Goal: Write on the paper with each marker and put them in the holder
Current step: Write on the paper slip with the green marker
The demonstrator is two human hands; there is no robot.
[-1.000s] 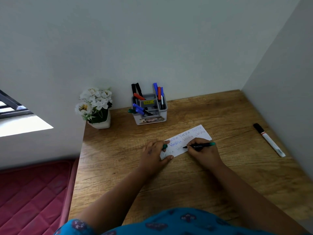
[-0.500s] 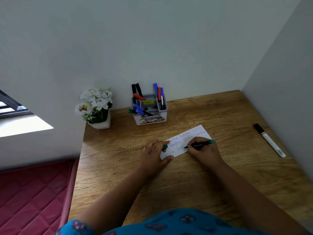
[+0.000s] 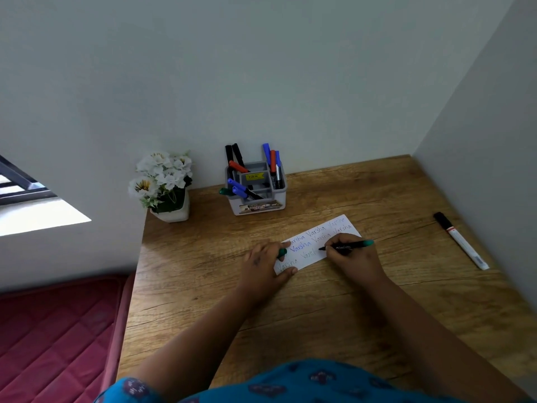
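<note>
A white strip of paper [image 3: 312, 242] with handwritten words lies on the wooden desk [image 3: 319, 309]. My right hand [image 3: 353, 258] holds a black marker with a green end [image 3: 348, 245], its tip on the paper's lower line. My left hand [image 3: 263, 264] presses the paper's left end flat and holds the green cap [image 3: 282, 252] between its fingers. A grey holder [image 3: 257, 189] at the back holds several black, red, blue and green markers. A white marker with a black cap [image 3: 460, 240] lies at the right.
A white pot of white flowers [image 3: 164, 186] stands at the desk's back left corner. Walls close in behind and on the right. A red mattress [image 3: 55, 338] lies below the desk's left edge.
My right hand has shifted slightly right along the lower line, adding letters. My left hand stays put on the paper.
</note>
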